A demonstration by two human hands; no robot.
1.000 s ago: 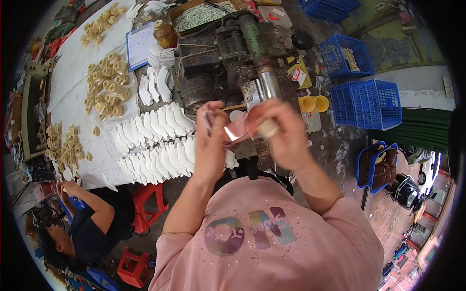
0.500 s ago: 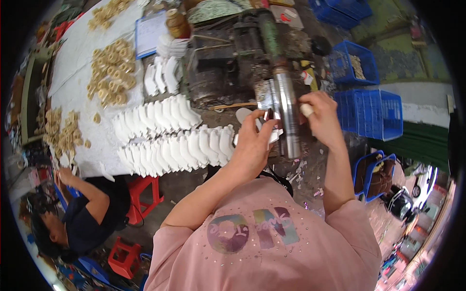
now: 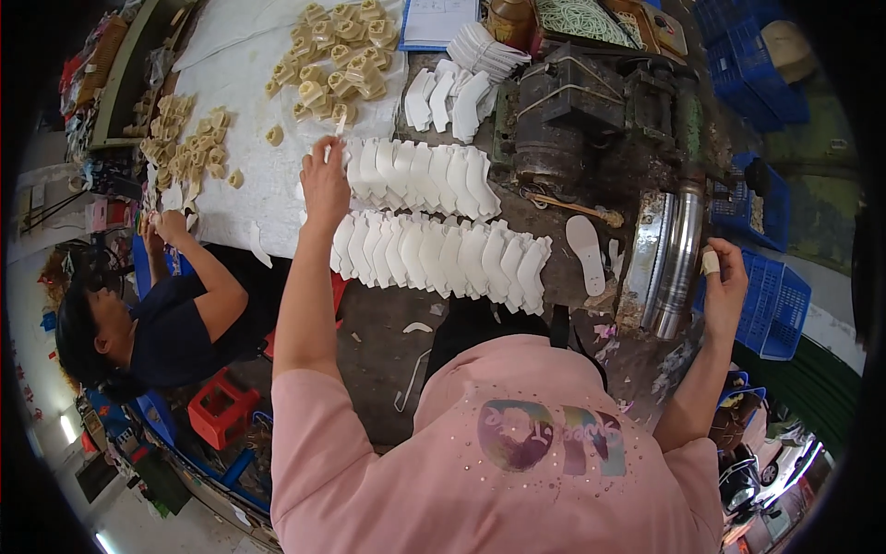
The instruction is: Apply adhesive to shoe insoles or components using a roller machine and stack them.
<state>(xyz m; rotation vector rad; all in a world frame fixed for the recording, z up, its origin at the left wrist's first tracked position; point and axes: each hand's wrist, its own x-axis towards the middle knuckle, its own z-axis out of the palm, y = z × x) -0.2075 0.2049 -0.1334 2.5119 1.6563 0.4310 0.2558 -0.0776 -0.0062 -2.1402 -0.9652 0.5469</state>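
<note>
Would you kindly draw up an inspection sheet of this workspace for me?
Surface: white sheet at left, dark bench further right.
Job's things: upper row and lower row of white curved pieces, closely lined up.
Clutter: pink scrap near the metal roller.
Hands: left hand at the upper row's left end, grip unclear; right hand beside the roller, cream piece at its fingertips, held or worn unclear.
Cables: no power cable clearly seen.
Surroundings: blue crates right; red stool and another person left.

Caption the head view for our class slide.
Left hand at a row of curved white pieces; right hand beside a shiny metal cylinder.
</note>
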